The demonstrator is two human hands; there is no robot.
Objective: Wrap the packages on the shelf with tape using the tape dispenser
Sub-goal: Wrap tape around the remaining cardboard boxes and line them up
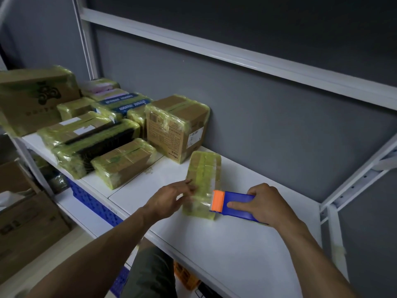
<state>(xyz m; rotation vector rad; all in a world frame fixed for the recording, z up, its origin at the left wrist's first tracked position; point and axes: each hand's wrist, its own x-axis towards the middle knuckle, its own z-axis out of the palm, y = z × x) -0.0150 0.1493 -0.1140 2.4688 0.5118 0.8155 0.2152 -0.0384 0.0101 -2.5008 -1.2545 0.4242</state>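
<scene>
- two bare forearms reach in from the bottom edge, passing over a knee in dark trousers [150, 274], toward the white shelf [236, 254].
- right hand [266, 206] grips the blue tape dispenser [238, 203], with the thumb laid flat along its near side and the fingers curled over the far edge.
- the dispenser sits low on the shelf board, and its orange roller end [218, 201] is pressed against the right side of a small package [203, 179], near that package's front corner.
- the small package lies flat on the shelf between the two hands, its long side running away from the camera, covered in yellowish clear tape.
- left hand [169, 200] is blurred; its fingers look loosely spread and fairly straight, with the tips touching the package's left edge and closed around nothing.
- further back on the left, a cluster of wrapped packages [120, 166] crowds the same board, all under the same yellowish film.
- a tall brown box [176, 127] stands at the right end of that cluster, against the grey wall [279, 117].
- under the shelf at left sit a blue crate [94, 203] and brown cartons [28, 229].
</scene>
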